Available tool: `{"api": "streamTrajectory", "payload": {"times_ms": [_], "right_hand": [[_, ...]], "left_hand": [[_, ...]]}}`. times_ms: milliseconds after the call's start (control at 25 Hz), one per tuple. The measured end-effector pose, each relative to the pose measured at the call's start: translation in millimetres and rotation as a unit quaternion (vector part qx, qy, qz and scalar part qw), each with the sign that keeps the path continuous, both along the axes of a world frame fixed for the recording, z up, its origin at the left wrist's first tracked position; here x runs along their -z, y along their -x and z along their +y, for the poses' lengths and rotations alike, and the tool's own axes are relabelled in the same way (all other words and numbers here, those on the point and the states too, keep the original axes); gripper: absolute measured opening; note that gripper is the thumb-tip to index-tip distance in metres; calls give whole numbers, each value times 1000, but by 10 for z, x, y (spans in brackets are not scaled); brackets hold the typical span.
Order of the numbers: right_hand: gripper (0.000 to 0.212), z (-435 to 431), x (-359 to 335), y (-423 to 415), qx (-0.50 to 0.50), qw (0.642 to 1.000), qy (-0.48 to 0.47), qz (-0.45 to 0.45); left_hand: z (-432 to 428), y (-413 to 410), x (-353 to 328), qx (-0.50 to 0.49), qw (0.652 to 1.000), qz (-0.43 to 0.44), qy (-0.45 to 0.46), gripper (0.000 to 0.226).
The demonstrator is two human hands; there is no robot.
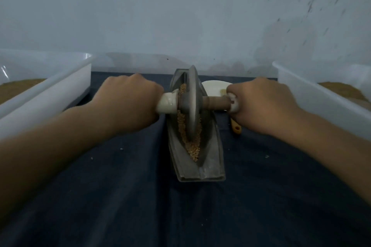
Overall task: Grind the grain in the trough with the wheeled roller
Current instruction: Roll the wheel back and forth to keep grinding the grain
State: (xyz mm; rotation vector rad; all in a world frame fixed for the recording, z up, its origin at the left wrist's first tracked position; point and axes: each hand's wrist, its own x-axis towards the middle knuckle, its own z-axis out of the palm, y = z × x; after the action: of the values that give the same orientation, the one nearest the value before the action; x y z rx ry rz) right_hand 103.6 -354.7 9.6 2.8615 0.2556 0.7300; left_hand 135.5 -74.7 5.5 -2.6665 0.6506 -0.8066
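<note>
Left hand [128,102] and right hand [261,104] each grip one axle end of the wheeled roller [191,102]. Its disc stands in the trough [210,146] on the bench [120,186], amid grain [193,150]. Grinding underway; next, roll toward the near end under steady downward pressure.

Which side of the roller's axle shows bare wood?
The right side: brown wood shows between wheel and right hand. On the left, white wrapping runs from left hand to wheel.
</note>
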Motion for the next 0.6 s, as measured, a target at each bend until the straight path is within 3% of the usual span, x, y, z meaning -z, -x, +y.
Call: {"api": "streamTrajectory", "payload": {"times_ms": [160,280,360,520,600], "right_hand": [[21,-103,-10,295,-37,999,-13,1],[22,72,33,-132,50,999,4,-18],[8,206,12,-497,91,996,-8,0],[11,204,-81,-541,68,997,-21,16],[20,90,-32,-203,32,998,-34,53]], "left_hand": [[113,103,-30,39,996,-77,-1,13],[-104,-234,44,-46,999,-21,-10,11],[-206,-499,-2,-78,996,22,30,14],[-258,-441,-118,-84,994,58,32,15],[-175,-166,-62,-41,999,23,5,11]]}}
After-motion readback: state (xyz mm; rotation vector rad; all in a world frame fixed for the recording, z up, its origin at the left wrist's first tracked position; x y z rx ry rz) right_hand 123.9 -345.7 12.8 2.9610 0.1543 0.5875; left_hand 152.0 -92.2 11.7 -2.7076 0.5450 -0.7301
